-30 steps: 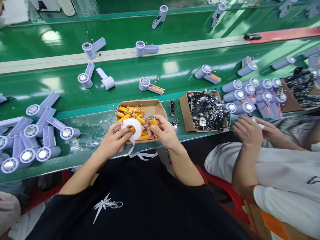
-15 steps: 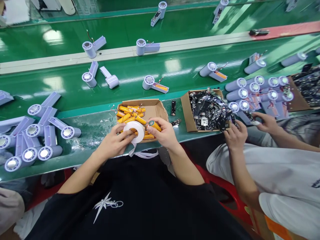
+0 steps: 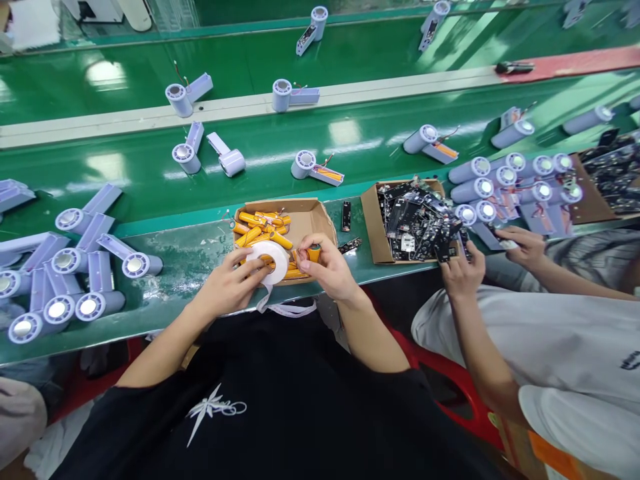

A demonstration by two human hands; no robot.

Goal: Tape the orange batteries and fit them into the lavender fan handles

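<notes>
Landmark: one cardboard box [image 3: 311, 219], partly filled with orange cylinders [image 3: 261, 235]. Left hand [image 3: 231, 281]: at the box's near left corner, fingers closed on a white tape roll [image 3: 282, 261], which stands over the box's near edge. Tape tail [image 3: 295, 311]: hanging loose on the near side of the box. Right hand [image 3: 327, 270]: above the box's near right corner, fingers gathered around a single orange cylinder [image 3: 313, 253], mostly hidden by the grip. Two black circuit boards [image 3: 346, 217]: just right of the box. Second carton [image 3: 371, 223], heaped with boards: farther right. Lavender housings [image 3: 100, 303]: a cluster well left of the box. Green belt [image 3: 260, 147]: beyond it, carrying more housings.
</notes>
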